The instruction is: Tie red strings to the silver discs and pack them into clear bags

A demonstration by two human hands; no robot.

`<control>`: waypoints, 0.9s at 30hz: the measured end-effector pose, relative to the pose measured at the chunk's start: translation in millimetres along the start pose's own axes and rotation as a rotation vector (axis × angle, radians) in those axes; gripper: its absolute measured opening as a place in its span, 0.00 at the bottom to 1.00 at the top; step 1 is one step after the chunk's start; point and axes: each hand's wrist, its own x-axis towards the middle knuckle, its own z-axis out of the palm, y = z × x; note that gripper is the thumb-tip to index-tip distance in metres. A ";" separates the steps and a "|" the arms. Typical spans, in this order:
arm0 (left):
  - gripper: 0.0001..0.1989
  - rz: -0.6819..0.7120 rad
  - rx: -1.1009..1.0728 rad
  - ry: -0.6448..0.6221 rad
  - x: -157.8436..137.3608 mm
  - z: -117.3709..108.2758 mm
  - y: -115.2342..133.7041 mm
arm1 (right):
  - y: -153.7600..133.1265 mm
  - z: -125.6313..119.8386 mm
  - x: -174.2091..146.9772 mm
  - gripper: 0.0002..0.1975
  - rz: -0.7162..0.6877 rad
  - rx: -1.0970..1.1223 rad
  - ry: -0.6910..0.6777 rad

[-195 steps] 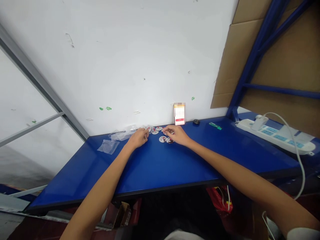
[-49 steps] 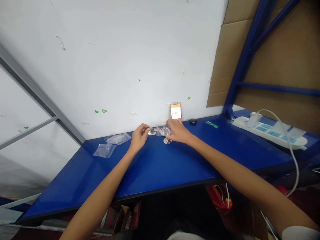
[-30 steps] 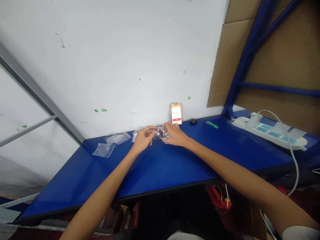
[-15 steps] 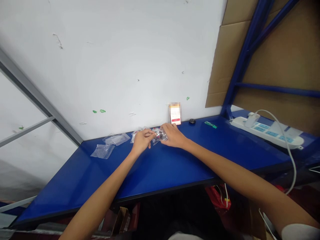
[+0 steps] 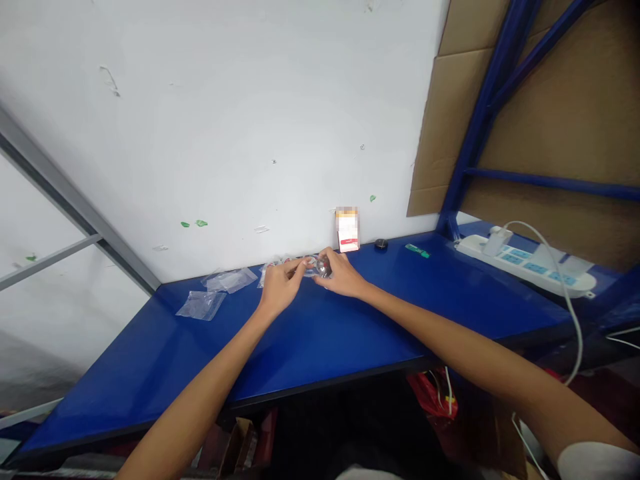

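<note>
"As you look from the left, what comes first?"

"Flat clear bags (image 5: 201, 306) on the blue table (image 5: 300, 340), then a small packet (image 5: 263, 275) just beside the left hand (image 5: 281, 285); its contents are too small to make out."

"And that hand?"

"Thumb and forefinger look pinched on the left edge of the held bag (image 5: 311, 267), which is up between both hands, near the wall (image 5: 240, 120). A shiny round piece (image 5: 324, 268) seems to sit at its right end, and the right hand (image 5: 342, 275) curls around that end, gripping it."

"How would you do this bit well?"

"I'd pinch the left edge lightly and run the fingers straight along it, keeping the film flat. Meanwhile the right hand should only steady the piece; smooth as it looks, it may slip if squeezed. Whether that edge is sealed, I can't tell."

"What differs from the oldest frame?"

"Leftmost, little: the flat bags lie much as they do there. Between the hands, that frame shows loose printed discs spread about; now the held bag fills the gap, and the fingertips are closer together."

"Further right?"

"The phone (image 5: 348, 230) leans on the wall as before."
</note>
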 end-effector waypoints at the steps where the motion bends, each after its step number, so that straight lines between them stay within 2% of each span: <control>1: 0.22 0.054 0.020 0.070 -1.6 -2.1 3.2 | 1.0 -0.7 2.0 0.21 0.064 0.146 -0.001; 3: 0.20 0.129 -0.003 0.190 -3.5 -4.1 5.4 | 2.1 -2.6 6.1 0.19 0.177 0.504 -0.003; 5: 0.18 0.152 -0.026 0.222 -3.3 -1.6 -0.4 | 1.5 -5.5 9.0 0.17 0.247 0.851 -0.008; 7: 0.16 0.153 0.038 0.144 -1.5 5.9 -13.7 | -0.5 -9.6 9.9 0.15 0.293 1.091 -0.020; 8: 0.15 0.156 0.095 0.058 -0.4 11.0 -22.1 | -1.6 -11.8 9.7 0.15 0.310 1.156 -0.027; 11: 0.16 0.277 0.268 -0.240 2.2 28.1 -46.2 | -4.1 -17.0 8.3 0.15 0.334 1.235 -0.040; 14: 0.20 0.409 0.373 -0.370 3.4 41.3 -59.5 | -4.9 -18.3 7.6 0.15 0.338 1.291 -0.069; 20: 0.16 0.510 0.398 -0.446 6.1 48.0 -62.1 | -11.7 -20.7 6.6 0.16 0.324 1.318 -0.162; 24: 0.15 0.443 0.354 -0.409 6.8 41.1 -65.3 | -17.7 -28.2 6.8 0.15 0.227 1.234 -0.306; 27: 0.16 0.395 0.386 -0.382 7.0 34.6 -68.4 | -17.4 -31.8 7.8 0.14 0.151 1.207 -0.351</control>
